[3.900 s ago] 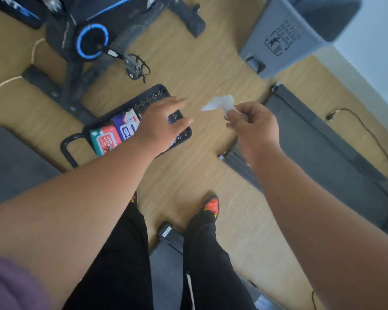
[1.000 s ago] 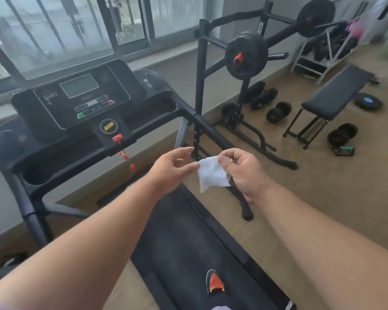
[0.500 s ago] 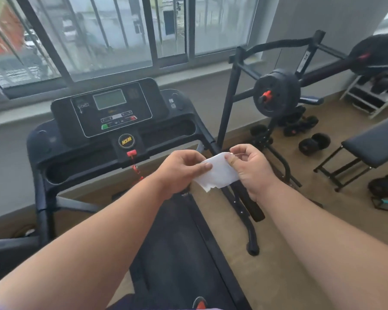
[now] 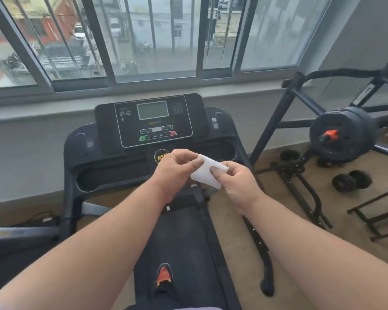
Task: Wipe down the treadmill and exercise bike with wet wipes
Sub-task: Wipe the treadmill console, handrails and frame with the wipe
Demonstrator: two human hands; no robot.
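A black treadmill stands straight ahead, its console point(image 4: 154, 120) with a grey screen and coloured buttons facing me. Both hands are raised in front of the console's lower edge. My left hand point(image 4: 176, 168) pinches the left end of a white wet wipe point(image 4: 205, 173), and my right hand point(image 4: 235, 182) pinches its right end, so the wipe is stretched between them. The treadmill belt point(image 4: 188, 231) runs below my arms, and one foot in an orange-and-black shoe point(image 4: 164, 274) stands on it. The exercise bike is out of view.
A black barbell rack point(image 4: 300, 108) with a weight plate point(image 4: 341, 135) stands to the right. Dumbbells point(image 4: 351, 181) lie on the floor by it, and a bench frame point(image 4: 381, 218) sits at the right edge. A wide window point(image 4: 143, 41) and sill run behind the treadmill.
The view has turned from the floor and basket to face the treadmill head-on. The wipe, first held by the right hand alone, is now held by both hands close to the console.
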